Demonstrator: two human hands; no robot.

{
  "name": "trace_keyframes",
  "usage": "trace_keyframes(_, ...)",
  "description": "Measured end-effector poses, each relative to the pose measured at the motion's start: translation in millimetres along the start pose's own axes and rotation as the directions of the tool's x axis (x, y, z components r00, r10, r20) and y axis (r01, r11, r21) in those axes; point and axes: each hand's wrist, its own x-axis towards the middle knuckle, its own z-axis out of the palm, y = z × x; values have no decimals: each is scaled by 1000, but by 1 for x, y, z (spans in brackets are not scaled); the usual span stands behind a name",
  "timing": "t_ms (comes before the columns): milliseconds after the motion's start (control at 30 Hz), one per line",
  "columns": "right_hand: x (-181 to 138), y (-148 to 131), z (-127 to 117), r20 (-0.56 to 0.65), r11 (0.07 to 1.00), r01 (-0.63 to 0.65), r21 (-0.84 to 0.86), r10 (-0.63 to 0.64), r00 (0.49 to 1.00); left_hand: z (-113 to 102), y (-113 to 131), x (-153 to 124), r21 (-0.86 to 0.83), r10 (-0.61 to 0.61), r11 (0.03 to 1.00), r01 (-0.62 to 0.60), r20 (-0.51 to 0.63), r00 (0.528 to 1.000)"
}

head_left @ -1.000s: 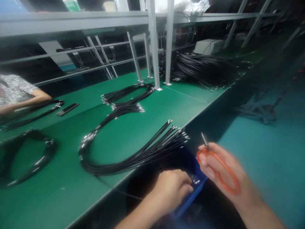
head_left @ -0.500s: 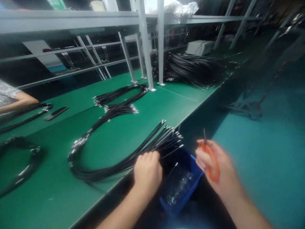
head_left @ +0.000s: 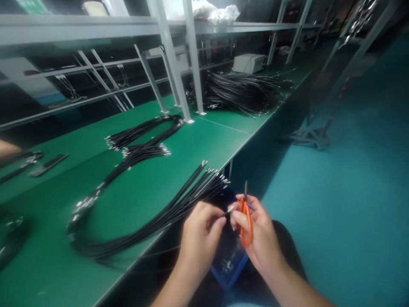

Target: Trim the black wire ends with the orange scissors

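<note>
Between the fingertips of my left hand (head_left: 202, 232) is the end of one black cable (head_left: 227, 213), pinched near its pale tip. My right hand (head_left: 255, 228) is wrapped round orange-handled scissors (head_left: 245, 221), their dark blades pointing up and away. The fingertips of that hand meet the cable's tip; whether they grip it I cannot tell. Just left of my hands, a bundle of black cables (head_left: 153, 228) curves over the table edge, its silvery ends fanned out. Beneath my hands sits a blue bin (head_left: 227, 279) with small clear bits inside, partly hidden.
The green table (head_left: 211, 140) carries another cable bundle (head_left: 143, 149), a big cable pile (head_left: 239, 91) and a pale box (head_left: 249, 63). Grey shelf posts (head_left: 194, 64) rise from it. A flat dark device (head_left: 47, 165) lies at left, near a person's arm (head_left: 8, 149). Teal floor (head_left: 335, 204) stretches right.
My right hand has come left with the scissors to meet my left hand. The left hand has gone from the bundle to a single cable end. The view has swung slightly right.
</note>
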Motion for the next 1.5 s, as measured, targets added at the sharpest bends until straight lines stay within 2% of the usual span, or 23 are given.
trace_keyframes(233, 2, 3, 1, -36, 998, 70, 1, -70, 997, 5, 2, -2, 32, -15, 999, 15, -10, 1000)
trace_keyframes(367, 3, 4, 1, -25, 998, 67, 0, -67, 997, 7, 2, -4, 52, -18, 998, 20, -35, 999)
trace_keyframes(700, 4, 0, 6, 18, 999, 10, 45, -11, 1000, 13, -2, -6, -30, -46, 999, 44, -66, 997)
trace_keyframes(967, 10, -3, 4, -2, 997, 72, 34, -72, 997, 21, -2, 2, -63, -23, 998, 16, -101, 995)
trace_keyframes(1067, 12, -4, 4, -9, 996, 85, 24, -84, 996, 18, 0, 5, -52, -14, 999, 10, -71, 997)
trace_keyframes(1233, 10, -4, 7, -38, 997, 78, 16, -78, 996, 6, 1, 8, 66, -13, 998, 11, 29, 999)
trace_keyframes(1300, 8, -4, 10, -11, 997, 36, 65, -35, 999, 4, -1, 7, 15, -39, 999, 38, 29, 999)
trace_keyframes(1400, 6, -2, 13, 37, 991, -30, 133, 26, 999, 4, -4, 4, -165, -104, 980, 108, 38, 994)
trace_keyframes(1500, 3, 2, 17, 39, 989, -37, 142, 32, 999, 3, -2, 2, -340, -134, 930, 142, 47, 990)
